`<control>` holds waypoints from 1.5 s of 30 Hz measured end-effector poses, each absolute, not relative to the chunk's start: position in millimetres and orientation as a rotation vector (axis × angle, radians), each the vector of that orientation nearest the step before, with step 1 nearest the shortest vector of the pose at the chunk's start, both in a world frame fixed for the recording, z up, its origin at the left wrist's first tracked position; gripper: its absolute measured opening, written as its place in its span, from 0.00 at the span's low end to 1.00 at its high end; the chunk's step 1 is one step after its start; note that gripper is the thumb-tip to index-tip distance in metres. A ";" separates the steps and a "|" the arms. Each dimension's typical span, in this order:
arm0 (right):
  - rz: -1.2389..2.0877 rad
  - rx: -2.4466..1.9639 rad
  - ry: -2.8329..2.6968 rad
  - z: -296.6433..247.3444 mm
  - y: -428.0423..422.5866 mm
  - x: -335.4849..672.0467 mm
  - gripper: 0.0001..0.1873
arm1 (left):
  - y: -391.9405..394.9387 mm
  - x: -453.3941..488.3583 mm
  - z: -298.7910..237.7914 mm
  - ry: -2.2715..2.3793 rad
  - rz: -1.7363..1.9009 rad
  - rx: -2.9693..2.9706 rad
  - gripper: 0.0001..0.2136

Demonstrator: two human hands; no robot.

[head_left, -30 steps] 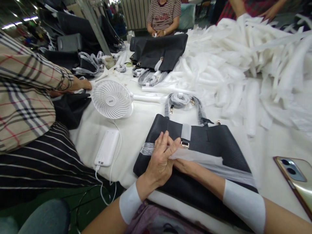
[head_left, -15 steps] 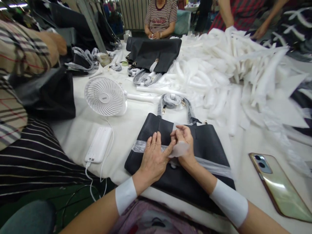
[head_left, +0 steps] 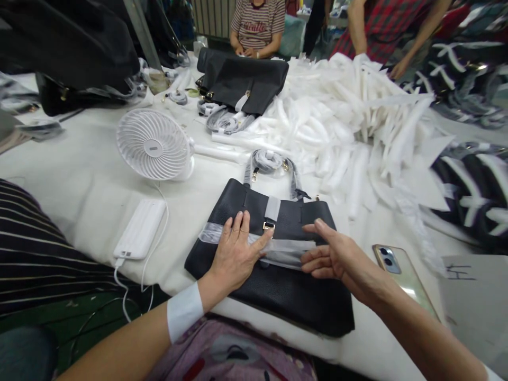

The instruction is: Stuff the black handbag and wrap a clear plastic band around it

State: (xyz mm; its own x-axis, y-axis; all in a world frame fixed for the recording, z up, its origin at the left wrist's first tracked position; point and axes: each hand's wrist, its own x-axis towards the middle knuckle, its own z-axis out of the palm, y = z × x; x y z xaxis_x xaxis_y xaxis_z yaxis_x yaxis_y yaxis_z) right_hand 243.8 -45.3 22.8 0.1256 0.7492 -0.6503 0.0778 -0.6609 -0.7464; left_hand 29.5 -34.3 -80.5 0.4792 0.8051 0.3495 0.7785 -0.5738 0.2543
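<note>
A black leather handbag [head_left: 286, 291] lies flat on the white table in front of me, its wrapped strap [head_left: 270, 161] coiled at the far side. A clear plastic strip [head_left: 286, 254] runs across the bag below the gold clasp [head_left: 269, 226]. My left hand [head_left: 235, 254] lies flat on the strip's left part, fingers spread. My right hand [head_left: 331, 255] hovers at the strip's right end, fingers extended and touching its edge, holding nothing.
A white fan [head_left: 153, 144] and a power bank [head_left: 139, 229] with its cable lie to the left. A phone [head_left: 400, 275] rests at the right. White foam sheets [head_left: 357, 121] pile up behind. Another black bag [head_left: 242, 79] lies before a seated person [head_left: 257, 24]. More people stand at the back right.
My right hand let go of the strip's end and moved right, opening out. The strip now lies flat across the bag. The person at the left lifted a black bag away.
</note>
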 end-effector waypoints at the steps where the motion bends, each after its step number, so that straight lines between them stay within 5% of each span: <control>1: 1.585 -1.878 -0.828 23.1 -43.7 241.3 0.37 | -34.7 29.2 -80.4 1.417 0.675 2.653 0.31; 10: 1.489 -1.722 -1.130 -3.9 -47.0 237.7 0.32 | -38.4 24.6 -78.8 1.369 0.627 2.703 0.31; 20: 0.636 -1.725 -1.785 -33.8 -68.6 246.7 0.11 | -38.9 18.6 -71.6 1.265 0.468 2.815 0.32; 34: 0.580 -1.489 -2.028 -45.1 -73.6 261.0 0.21 | -41.8 5.2 -73.0 0.741 0.258 3.010 0.20; 45: 0.479 -1.493 -1.987 -55.4 -73.8 264.1 0.22 | -85.3 70.3 -75.0 1.068 0.388 2.740 0.31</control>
